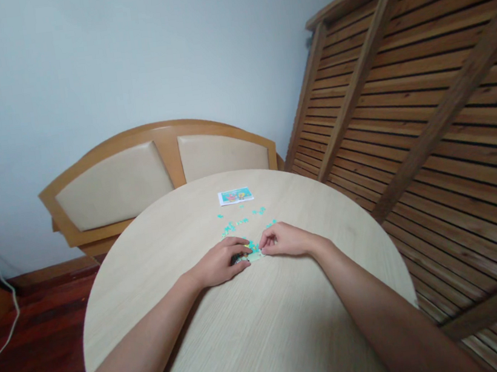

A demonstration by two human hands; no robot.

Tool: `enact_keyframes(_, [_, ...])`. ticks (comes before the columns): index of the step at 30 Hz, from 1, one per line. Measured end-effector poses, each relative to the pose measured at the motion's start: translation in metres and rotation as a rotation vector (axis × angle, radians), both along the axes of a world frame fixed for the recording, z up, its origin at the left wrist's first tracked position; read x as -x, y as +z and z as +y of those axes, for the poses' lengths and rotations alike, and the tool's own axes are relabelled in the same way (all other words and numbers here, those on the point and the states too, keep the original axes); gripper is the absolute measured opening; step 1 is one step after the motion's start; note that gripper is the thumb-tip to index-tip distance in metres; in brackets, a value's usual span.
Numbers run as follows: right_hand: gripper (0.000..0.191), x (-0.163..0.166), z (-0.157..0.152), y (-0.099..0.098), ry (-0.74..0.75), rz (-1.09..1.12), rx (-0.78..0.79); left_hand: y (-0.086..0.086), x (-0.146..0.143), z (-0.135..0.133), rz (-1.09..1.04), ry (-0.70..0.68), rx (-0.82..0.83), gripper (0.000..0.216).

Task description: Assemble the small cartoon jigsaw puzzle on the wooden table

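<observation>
"Left hand (223, 262) first: its fingers were apart, curved over the left side of the cluster (253, 247) on the counter (167, 300)," I said.

"And your right?"

"Right hand (285, 239) was at the cluster's other side, thumb and fingertips drawn together. Whether a piece sat between them I couldn't tell; that spot was too small and half hidden."

"Where were the loose pieces (229, 229)?"

"Beyond my hands, scattered between them and the card (236, 196), with a few just past my right fingers. The card lay farther off, picture up."

"How was that best handled?"

"Lightly, I judged. The left needed only gentle, steady weight, enough to stop the cluster sliding. The right called for a low, level touch, lining up each edge before pressing straight down. Forcing a piece would probably have lifted its neighbours."

"And the card?"

"It was useful where it lay: neither hand covered it, so I could check colours against it without letting go."
</observation>
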State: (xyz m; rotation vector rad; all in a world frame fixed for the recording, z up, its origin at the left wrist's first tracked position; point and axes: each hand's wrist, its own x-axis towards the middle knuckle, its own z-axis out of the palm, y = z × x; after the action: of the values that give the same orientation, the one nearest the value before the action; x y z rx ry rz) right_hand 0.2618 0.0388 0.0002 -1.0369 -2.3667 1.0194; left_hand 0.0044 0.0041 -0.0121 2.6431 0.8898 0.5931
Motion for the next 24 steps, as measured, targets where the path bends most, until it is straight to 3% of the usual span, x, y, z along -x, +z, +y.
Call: enact_keyframes(24, [0.014, 0.004, -0.0035, 0.0004, -0.017, -0.052, -0.017, 0.0011, -0.001, -0.0003, 0.002, 0.004, -0.001, 0.027])
